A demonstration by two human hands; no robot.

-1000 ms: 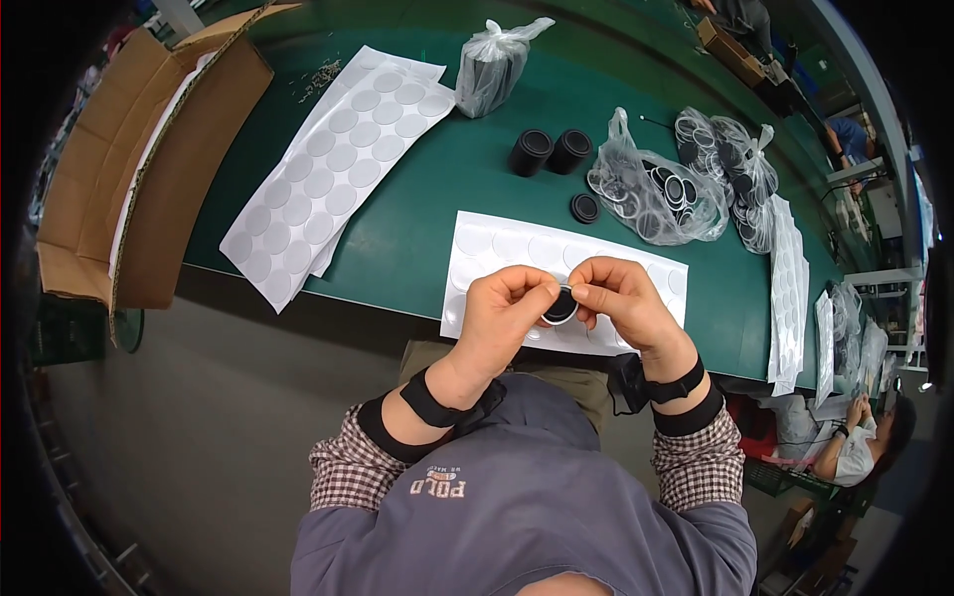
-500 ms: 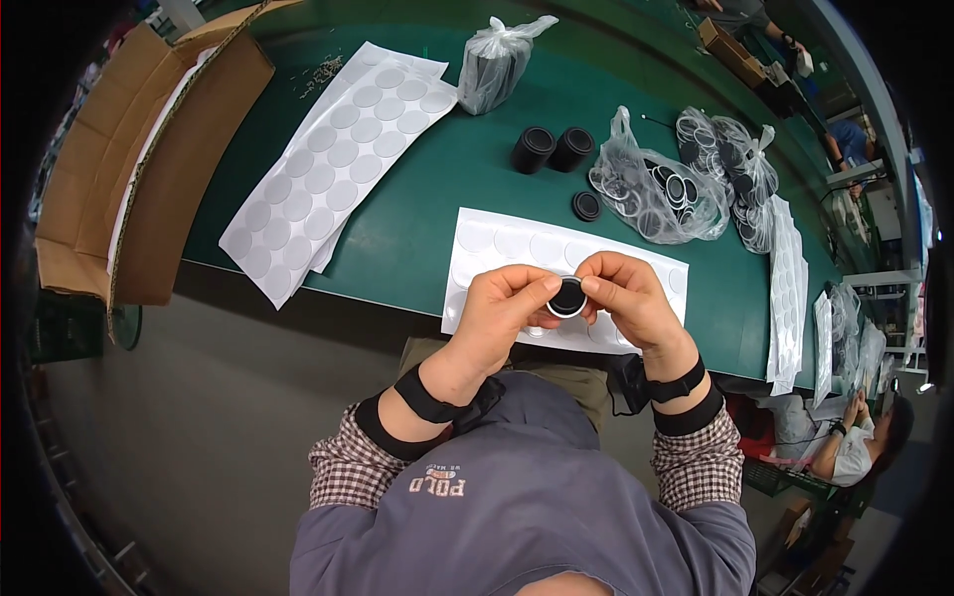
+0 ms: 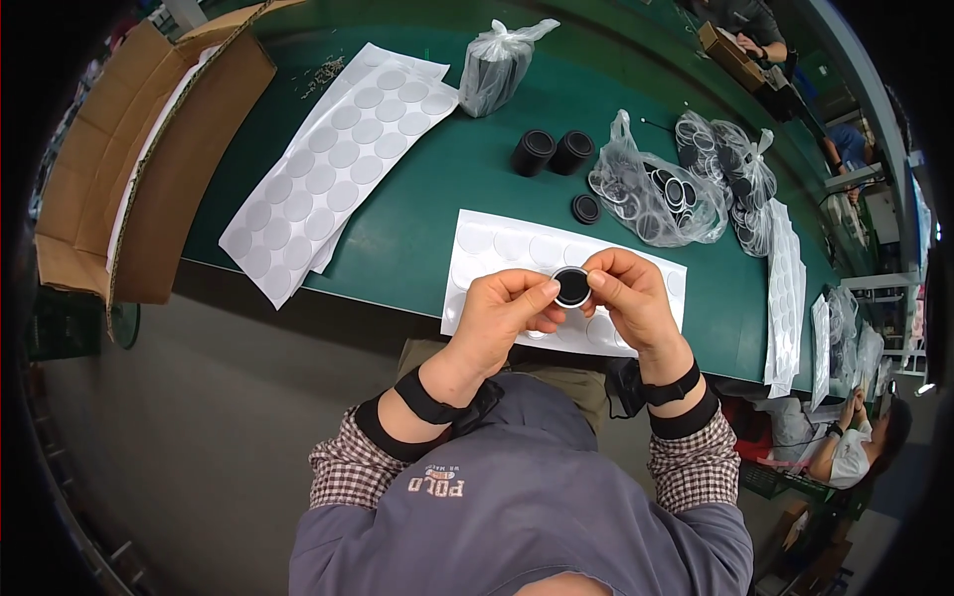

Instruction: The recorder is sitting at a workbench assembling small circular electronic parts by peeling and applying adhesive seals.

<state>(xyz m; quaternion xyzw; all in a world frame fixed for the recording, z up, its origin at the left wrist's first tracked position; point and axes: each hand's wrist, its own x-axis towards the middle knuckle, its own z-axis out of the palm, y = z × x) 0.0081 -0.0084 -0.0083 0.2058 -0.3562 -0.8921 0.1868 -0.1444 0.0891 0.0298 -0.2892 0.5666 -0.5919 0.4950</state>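
Between my two hands I hold a small round black disc with a white rim [image 3: 571, 287], pinched at its edges. My left hand [image 3: 509, 306] grips its left side with thumb and fingers. The right side is in the pinch of my right hand [image 3: 632, 298]. Below the hands, a white sheet of round stickers [image 3: 480, 260] lies at the table's near edge, partly hidden by them. Just beyond the sheet sits a short stack of black discs [image 3: 586, 208]. Two taller black stacks [image 3: 535, 152] stand farther back.
An open plastic bag of white-rimmed discs [image 3: 651, 194] lies to the right, with tied bags [image 3: 740, 164] behind it. More sticker sheets [image 3: 323, 174] lie at left, beside a cardboard box [image 3: 184, 169]. A tied bag [image 3: 495, 70] stands far back. Other people sit along the right.
The disc has tipped to show more of its black face and risen slightly between my fingers. My right hand has shifted up a little. A co-worker's hand at far right has moved toward a box.
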